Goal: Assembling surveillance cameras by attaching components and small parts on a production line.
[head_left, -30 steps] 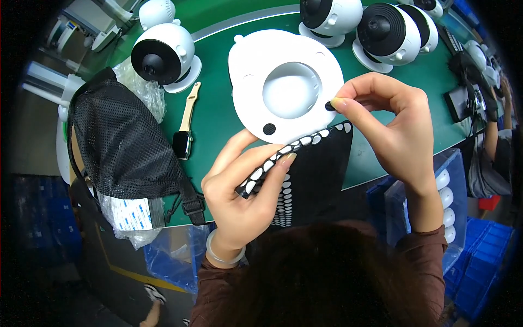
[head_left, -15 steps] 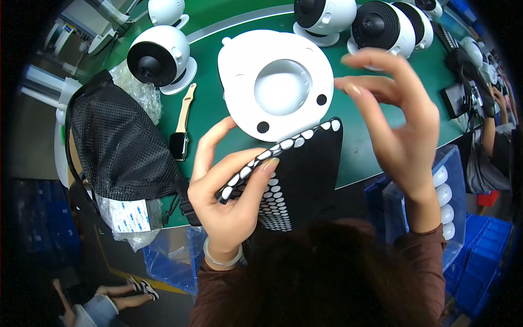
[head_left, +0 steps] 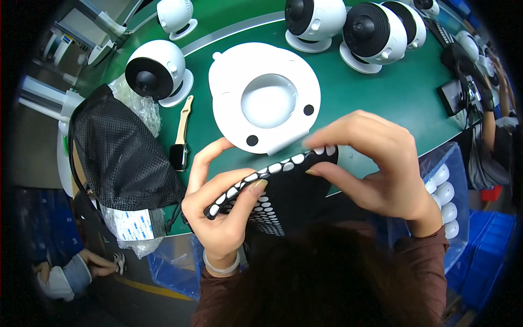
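A floppy black sheet (head_left: 297, 191), dotted with rows of white ovals, is bent so its dotted edge faces up. My left hand (head_left: 223, 204) is closed on the left part of that edge, thumb over the dots. At the edge's right end, my right hand (head_left: 376, 169) pinches it between thumb and forefinger; the fingertip is slightly blurred. Just beyond lies a white rounded plastic housing (head_left: 229, 71) with a round hollow. Two small black round pads (head_left: 252, 140) sit on its near side. My left forefinger reaches close to the housing's lower left rim.
White ball-shaped devices with black fronts (head_left: 155, 71) stand at left and along the back right (head_left: 376, 32). A watch (head_left: 178, 155) and a black mesh bag (head_left: 125, 152) lie left. Clear-lined bins hold white round parts (head_left: 444, 193) at right. A person (head_left: 76, 272) shows at lower left.
My right hand has come down and left from the air beside the housing onto the sheet's right end. The sheet's edge has sunk slightly. My left hand keeps its hold.
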The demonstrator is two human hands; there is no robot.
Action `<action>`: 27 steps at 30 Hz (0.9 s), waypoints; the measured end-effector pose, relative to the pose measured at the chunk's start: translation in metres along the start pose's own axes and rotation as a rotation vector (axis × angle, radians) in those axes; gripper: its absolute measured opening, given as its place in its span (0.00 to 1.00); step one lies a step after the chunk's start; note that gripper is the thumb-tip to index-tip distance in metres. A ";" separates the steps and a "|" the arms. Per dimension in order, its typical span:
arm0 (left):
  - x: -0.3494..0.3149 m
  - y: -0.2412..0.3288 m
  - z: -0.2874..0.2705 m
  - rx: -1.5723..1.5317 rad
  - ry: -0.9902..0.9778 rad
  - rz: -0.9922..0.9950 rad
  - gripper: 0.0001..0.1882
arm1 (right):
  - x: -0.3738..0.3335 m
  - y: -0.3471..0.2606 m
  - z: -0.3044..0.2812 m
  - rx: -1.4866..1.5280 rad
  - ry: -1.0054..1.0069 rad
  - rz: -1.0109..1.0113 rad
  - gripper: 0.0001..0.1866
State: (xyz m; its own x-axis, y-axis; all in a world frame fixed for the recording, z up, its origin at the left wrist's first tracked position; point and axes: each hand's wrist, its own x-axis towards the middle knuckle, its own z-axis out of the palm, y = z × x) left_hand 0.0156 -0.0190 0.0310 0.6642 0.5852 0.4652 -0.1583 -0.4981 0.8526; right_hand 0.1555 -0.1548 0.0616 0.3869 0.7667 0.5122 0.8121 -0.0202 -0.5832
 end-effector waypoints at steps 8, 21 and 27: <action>-0.001 0.001 0.002 0.042 -0.017 -0.037 0.09 | -0.008 0.007 -0.001 -0.050 -0.029 -0.099 0.09; 0.003 -0.001 0.002 -0.097 -0.007 -0.080 0.08 | -0.010 -0.016 -0.005 -0.300 0.106 -0.346 0.04; 0.008 -0.008 0.007 -0.024 -0.107 -0.078 0.09 | 0.041 0.019 -0.011 0.280 0.142 0.119 0.05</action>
State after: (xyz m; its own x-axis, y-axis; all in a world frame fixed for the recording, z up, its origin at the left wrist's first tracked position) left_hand 0.0272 -0.0146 0.0260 0.7491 0.5492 0.3704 -0.1199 -0.4376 0.8912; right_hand 0.1910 -0.1308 0.0780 0.5451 0.6719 0.5014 0.6138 0.0875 -0.7846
